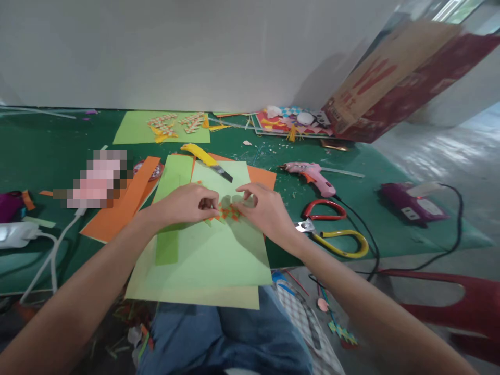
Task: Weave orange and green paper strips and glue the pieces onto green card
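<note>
Between my two hands is a small woven strip of orange and green folded paper [227,210], just above a light green sheet [219,255]. My left hand [191,203] pinches its left end, with the fingers curled in. At its right end my right hand [260,205] pinches it between thumb and finger. Part of the strip is covered by my fingertips. A yellow utility knife [207,160] with its blade out lies on the paper beyond my hands. A darker green paper strip [167,245] lies under my left wrist.
On the right are a pink glue gun [310,174], scissors with red and yellow handles [344,242] and a purple box with a cable [414,203]. Orange paper [105,219] lies left. Woven pieces [164,125] sit at the back, near a leaning paper bag [394,78].
</note>
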`<state>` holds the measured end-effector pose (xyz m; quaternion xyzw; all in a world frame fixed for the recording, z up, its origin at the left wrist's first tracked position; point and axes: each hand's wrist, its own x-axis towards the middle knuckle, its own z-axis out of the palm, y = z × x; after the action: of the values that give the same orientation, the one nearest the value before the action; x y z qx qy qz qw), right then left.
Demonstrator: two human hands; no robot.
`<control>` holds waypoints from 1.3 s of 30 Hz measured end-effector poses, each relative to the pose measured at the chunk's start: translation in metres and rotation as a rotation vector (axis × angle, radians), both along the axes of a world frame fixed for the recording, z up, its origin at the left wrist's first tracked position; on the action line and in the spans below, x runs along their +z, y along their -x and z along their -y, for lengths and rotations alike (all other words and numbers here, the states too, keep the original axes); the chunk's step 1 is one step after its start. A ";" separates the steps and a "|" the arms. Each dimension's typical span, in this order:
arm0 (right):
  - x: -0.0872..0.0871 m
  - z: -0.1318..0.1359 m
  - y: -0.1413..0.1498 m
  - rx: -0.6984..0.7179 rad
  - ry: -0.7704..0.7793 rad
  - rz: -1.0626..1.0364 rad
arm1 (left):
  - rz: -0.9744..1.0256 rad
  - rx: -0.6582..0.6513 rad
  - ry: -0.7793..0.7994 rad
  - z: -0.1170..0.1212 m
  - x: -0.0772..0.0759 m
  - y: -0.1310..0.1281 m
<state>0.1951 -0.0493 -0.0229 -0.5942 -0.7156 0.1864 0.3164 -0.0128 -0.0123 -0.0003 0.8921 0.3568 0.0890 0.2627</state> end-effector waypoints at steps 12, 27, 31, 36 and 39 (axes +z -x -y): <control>-0.022 0.008 -0.011 0.359 -0.336 0.175 | -0.004 0.001 -0.029 0.000 -0.001 0.000; -0.017 0.014 -0.010 0.379 -0.470 0.317 | 0.000 0.002 -0.025 0.000 -0.002 0.000; -0.017 0.016 -0.008 0.417 -0.514 0.348 | -0.011 0.010 -0.027 0.000 -0.001 0.000; -0.016 0.017 -0.006 0.446 -0.556 0.346 | -0.006 0.002 -0.028 0.001 -0.001 0.000; -0.015 0.017 -0.006 0.442 -0.546 0.335 | -0.012 0.008 -0.027 0.001 -0.001 0.000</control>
<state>0.2009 -0.0661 -0.0381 -0.3419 -0.8914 -0.0469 0.2938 -0.0131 -0.0134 -0.0009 0.8946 0.3606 0.0896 0.2481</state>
